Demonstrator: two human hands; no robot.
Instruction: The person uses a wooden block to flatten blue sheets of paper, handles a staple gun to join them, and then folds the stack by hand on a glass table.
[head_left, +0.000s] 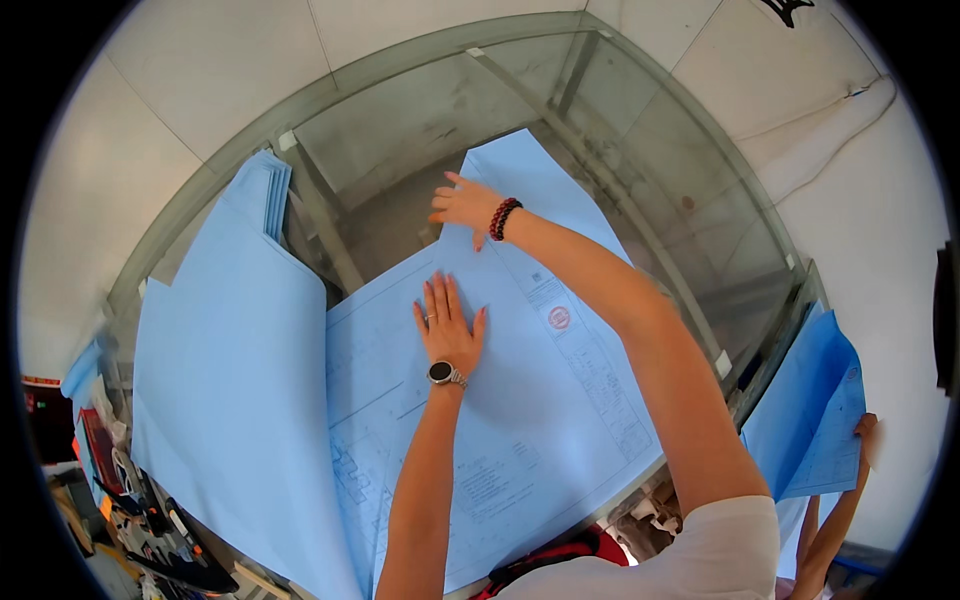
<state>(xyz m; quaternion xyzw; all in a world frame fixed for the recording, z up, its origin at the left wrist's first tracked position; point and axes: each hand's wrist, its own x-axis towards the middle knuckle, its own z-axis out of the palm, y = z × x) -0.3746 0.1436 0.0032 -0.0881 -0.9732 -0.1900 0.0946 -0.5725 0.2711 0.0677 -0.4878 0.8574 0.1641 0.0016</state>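
A large blue drawing sheet (517, 420) with printed plans, text columns and a round red stamp lies on a glass-topped table (390, 172). My left hand (450, 330), with a wristwatch and a ring, rests palm down on its middle, fingers forward. Farther forward, my right hand (471, 208), wearing a dark red beaded bracelet, is spread over the left edge of the sheet's far part. That hand grips nothing; whether its whole palm touches the paper cannot be told. To the left, a thick fold of blue sheets (232, 360) curls over, its layered edges showing at the top.
At the right, another person's hand (867, 429) holds a blue sheet (817, 420). A black tray (187, 562) with pens and tools stands at lower left. Crumpled brown material (649, 517) shows beyond the table's near edge. A white wall (840, 225) borders the table.
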